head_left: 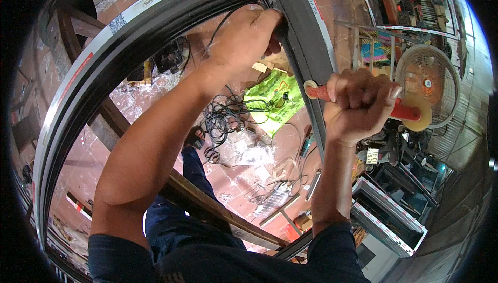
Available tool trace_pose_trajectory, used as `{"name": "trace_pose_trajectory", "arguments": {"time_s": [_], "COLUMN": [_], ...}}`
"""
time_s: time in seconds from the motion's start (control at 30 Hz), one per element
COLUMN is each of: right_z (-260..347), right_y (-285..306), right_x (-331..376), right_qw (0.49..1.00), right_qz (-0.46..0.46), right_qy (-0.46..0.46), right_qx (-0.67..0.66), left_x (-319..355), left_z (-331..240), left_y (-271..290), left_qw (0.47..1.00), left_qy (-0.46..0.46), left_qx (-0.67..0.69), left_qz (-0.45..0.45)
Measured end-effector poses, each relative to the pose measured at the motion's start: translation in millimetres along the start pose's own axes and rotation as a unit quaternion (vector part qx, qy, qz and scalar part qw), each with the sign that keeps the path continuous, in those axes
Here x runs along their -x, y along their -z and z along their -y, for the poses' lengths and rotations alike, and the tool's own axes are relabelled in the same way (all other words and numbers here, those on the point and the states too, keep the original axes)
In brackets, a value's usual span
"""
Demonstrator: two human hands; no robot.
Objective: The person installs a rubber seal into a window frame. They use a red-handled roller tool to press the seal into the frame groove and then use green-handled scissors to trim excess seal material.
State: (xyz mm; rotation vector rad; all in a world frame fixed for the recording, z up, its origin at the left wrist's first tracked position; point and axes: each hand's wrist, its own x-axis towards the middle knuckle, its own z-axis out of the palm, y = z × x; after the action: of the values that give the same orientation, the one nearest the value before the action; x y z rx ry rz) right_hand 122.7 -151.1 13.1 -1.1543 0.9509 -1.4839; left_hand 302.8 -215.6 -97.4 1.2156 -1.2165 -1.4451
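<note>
- Your left hand (248, 36) sits at twelve o'clock, fingers pinched on a black rubber strip (220, 26) at the corner of the dark window frame (306, 49); the strip's loose end trails off toward nine o'clock
- Your right hand (358, 104) is at three o'clock, clenched round the red handle of a roller tool (410, 112); its small pale wheel (310, 89) touches the frame's upright bar, and a larger pale disc caps the far end
- Below the frame, near six o'clock, a tangle of black cords (223, 119) and a green bag (275, 99) lie on the reddish floor (249, 179)
- At two o'clock a standing fan (428, 83) is well apart from your hands
</note>
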Motion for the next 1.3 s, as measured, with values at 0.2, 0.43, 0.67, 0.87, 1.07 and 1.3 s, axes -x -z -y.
{"name": "trace_pose_trajectory", "arguments": {"time_s": [0.2,0.43,0.67,0.87,1.07,1.3], "right_z": [-9,5,1,-4,6,5], "right_y": [12,29,34,30,48,51], "right_x": [-5,15,18,5,19,26], "right_qw": [0.997,0.993,0.995,0.990,0.995,0.993], "right_qz": [0.047,0.051,0.062,0.068,0.080,0.080], "right_qy": [-0.018,0.047,0.036,0.009,-0.006,0.042], "right_qx": [-0.065,-0.090,-0.073,-0.125,-0.065,-0.071], "left_x": [28,33,32,26,29,34], "left_z": [-8,4,2,16,16,8], "left_y": [-26,-36,-38,-41,-41,-41], "left_qw": [0.993,0.988,0.991,0.985,0.991,0.994], "left_qy": [0.040,0.039,0.033,-0.031,-0.068,0.006], "left_qx": [-0.011,-0.102,-0.053,-0.106,-0.040,0.022], "left_qz": [0.114,0.107,0.115,0.134,0.110,0.102]}}
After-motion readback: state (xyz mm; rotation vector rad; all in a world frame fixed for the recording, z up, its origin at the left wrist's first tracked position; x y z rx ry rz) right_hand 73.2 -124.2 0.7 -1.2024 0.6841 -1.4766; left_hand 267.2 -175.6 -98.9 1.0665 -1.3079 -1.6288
